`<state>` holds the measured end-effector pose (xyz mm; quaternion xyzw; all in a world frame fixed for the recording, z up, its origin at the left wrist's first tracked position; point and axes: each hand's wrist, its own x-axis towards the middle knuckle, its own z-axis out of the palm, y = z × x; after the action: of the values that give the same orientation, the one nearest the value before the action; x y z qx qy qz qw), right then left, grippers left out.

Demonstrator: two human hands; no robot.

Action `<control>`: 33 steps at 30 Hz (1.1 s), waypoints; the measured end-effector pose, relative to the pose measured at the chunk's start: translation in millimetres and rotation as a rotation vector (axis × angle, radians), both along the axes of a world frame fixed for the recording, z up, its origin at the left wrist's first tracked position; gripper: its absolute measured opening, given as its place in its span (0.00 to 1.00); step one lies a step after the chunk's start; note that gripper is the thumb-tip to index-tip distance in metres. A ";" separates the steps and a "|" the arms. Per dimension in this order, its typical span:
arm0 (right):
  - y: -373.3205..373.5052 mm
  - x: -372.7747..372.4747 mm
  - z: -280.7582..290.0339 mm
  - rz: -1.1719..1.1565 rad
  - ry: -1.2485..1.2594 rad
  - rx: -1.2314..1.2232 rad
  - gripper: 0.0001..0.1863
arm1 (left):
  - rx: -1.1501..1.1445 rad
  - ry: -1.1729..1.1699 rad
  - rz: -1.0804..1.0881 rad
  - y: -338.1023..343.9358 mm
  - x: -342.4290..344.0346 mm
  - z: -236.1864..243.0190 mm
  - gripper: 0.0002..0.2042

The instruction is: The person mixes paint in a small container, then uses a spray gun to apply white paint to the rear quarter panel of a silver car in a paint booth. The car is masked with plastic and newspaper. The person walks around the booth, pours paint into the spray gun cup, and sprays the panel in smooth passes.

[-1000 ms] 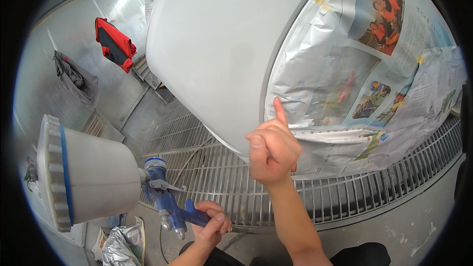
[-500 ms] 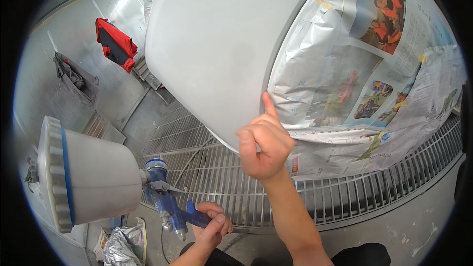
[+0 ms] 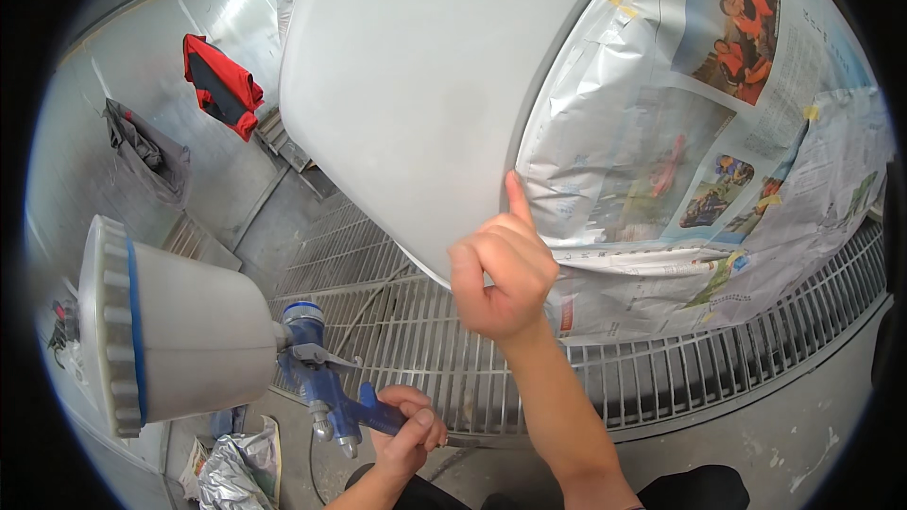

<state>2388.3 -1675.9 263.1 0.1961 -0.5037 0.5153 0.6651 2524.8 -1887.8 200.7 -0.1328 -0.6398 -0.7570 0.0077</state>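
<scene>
Far on the left, a grey cloth (image 3: 146,153) and a red and black jacket (image 3: 222,85) hang on the wall. Low down sits a big white cup (image 3: 175,331) — it is fixed to a blue spray gun (image 3: 326,387). The left hand (image 3: 406,425) is wrapped tight around the gun's handle, near the bottom edge. Crumpled silver foil (image 3: 231,472) lies on the floor just beside it. Under everything is a metal floor grate (image 3: 453,359). In the middle is a big, smooth grey car panel (image 3: 416,94). The right hand (image 3: 501,269) holds nothing — its fingers are curled in, and one finger points up and touches the panel's edge. To the right, newspaper (image 3: 690,161) covers the rest of the car.
</scene>
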 end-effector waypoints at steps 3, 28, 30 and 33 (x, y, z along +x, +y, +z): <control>-2.9 -3.2 -0.2 -0.014 -0.007 0.014 0.10 | 0.005 -0.001 0.001 -0.2 -0.1 -0.3 0.12; -6.2 -4.8 -4.6 -0.013 -0.006 -0.013 0.09 | 0.003 0.006 0.000 -3.7 -1.6 -3.1 0.13; -7.9 -2.9 -8.9 -0.012 -0.025 -0.012 0.10 | 0.001 0.008 0.000 -3.1 -1.3 -2.1 0.13; -9.0 3.4 -15.1 0.007 -0.036 -0.036 0.10 | 0.006 0.011 0.001 -2.1 -0.8 -0.4 0.13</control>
<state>2391.8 -1684.9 248.0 0.1765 -0.5055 0.5303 0.6574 2524.0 -1889.9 200.3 -0.1364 -0.6377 -0.7580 0.0121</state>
